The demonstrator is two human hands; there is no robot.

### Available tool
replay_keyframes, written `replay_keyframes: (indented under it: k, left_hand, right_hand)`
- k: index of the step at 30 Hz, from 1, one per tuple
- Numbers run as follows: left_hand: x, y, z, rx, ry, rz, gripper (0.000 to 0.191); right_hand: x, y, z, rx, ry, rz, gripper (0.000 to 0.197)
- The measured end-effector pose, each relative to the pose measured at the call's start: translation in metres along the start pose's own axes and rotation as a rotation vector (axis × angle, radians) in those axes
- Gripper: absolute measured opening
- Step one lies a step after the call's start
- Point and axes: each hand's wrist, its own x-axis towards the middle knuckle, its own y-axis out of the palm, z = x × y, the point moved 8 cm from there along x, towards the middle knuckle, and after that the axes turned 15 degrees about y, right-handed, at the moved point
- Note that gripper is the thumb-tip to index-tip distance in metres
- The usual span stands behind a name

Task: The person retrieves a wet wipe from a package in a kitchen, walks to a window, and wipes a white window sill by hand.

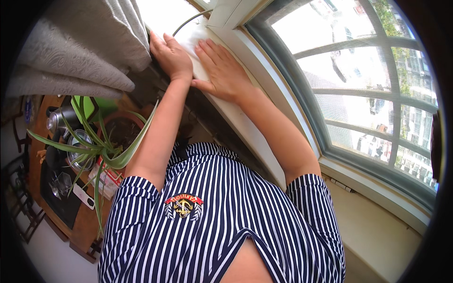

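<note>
My right hand (pixel 224 70) lies palm down on the pale windowsill (pixel 244 122), thumb spread towards the left. Its fingertips touch a bright, blurred white patch (pixel 193 40); glare hides whether this is a cloth or the sill's surface. Close beside it, my left hand (pixel 172 58) rests at the sill's inner edge, next to the hanging curtain (pixel 88 46). The fingers of the left hand are partly turned from view, and what lies under them is hidden. A thin dark cable (pixel 187 22) arches just beyond both hands.
The screened window (pixel 354 81) with bars is at the right. Left of my arm, a spiky-leaved potted plant (pixel 106 150) overhangs a wooden table (pixel 83 221) bearing a metal flask (pixel 58 120), a glass jar (pixel 80 139) and a phone-like object (pixel 84 197).
</note>
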Motion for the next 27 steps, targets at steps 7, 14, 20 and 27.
replay_keyframes:
  k: [7, 14, 20, 27]
  left_hand:
    - [0.010, 0.000, 0.029, 0.076, 0.131, 0.046, 0.047]
    - [0.014, -0.011, 0.007, 0.042, 0.142, -0.007, 0.044]
    - [0.012, -0.013, 0.013, 0.063, 0.132, -0.008, 0.043]
    - [0.015, -0.012, 0.016, 0.053, 0.218, -0.031, 0.037]
  right_hand:
    - [-0.007, 0.009, 0.009, 0.027, 0.073, 0.034, 0.081]
    - [-0.174, -0.051, 0.000, 0.053, 0.427, -0.042, 0.075]
    - [-0.124, -0.040, -0.001, 0.019, 0.385, -0.031, 0.077]
    - [0.014, -0.006, 0.028, 0.079, -0.018, -0.105, 0.081]
